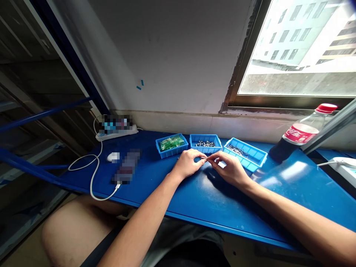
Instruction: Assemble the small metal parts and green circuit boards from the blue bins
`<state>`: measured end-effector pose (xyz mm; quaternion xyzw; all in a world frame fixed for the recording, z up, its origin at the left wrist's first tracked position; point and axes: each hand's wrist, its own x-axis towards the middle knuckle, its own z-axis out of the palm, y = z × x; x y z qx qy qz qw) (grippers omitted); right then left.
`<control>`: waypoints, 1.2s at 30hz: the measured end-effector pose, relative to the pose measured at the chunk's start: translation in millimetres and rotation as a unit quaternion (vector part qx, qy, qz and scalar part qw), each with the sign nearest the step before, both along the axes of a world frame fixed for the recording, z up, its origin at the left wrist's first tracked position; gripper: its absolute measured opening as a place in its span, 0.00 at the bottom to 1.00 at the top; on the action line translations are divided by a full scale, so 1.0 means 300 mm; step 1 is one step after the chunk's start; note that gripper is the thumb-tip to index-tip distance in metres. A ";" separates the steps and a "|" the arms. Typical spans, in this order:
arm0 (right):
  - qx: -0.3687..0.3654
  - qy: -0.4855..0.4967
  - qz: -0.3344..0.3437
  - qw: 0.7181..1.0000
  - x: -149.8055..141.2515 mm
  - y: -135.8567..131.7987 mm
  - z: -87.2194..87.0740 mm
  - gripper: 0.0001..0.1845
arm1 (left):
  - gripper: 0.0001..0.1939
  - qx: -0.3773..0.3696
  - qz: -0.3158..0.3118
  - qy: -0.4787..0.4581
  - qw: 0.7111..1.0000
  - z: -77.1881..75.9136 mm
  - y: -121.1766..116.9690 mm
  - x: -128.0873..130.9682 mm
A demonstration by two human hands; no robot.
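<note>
At the far left of the blue table (183,196), a power strip (118,135) lies near the wall (172,55); a white cable (98,163) loops from it past a small white object (112,157) to a blurred device (127,167). Next comes a bin (174,151) of green pieces (172,141). The left hand (187,162) pinches one end of a thin piece (204,158), held just in front of a middle bin (206,150) of metal bits (205,144). The right hand (230,167) pinches its other end, the two hands' fingertips almost meeting. Just behind the right hand, a third bin (254,155) holds slender pins (236,150), bunched toward its left. A cola bottle (299,134), red-capped and partly full, stands right of that.
</note>
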<state>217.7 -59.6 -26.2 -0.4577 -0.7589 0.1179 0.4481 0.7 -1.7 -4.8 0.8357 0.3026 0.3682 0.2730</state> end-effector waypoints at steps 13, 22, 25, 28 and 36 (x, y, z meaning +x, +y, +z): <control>-0.023 -0.036 -0.031 0.999 0.001 -0.010 -0.010 0.13 | 0.26 -0.092 -0.003 -0.035 0.995 0.033 -0.031 0.003; 0.059 -0.005 0.011 0.998 -0.004 0.012 -0.011 0.09 | 0.16 -0.084 -0.024 -0.048 0.995 0.006 -0.024 0.011; 0.042 0.016 0.027 0.999 -0.009 0.011 -0.009 0.09 | 0.13 -0.077 -0.005 -0.058 0.995 -0.005 -0.015 0.010; 0.003 0.037 0.021 0.999 -0.012 0.006 -0.006 0.08 | 0.07 -0.087 -0.010 -0.064 0.994 -0.006 -0.012 0.009; -0.028 0.042 0.031 0.998 -0.017 0.007 -0.001 0.10 | 0.09 0.000 0.026 0.045 0.999 -0.016 -0.018 0.001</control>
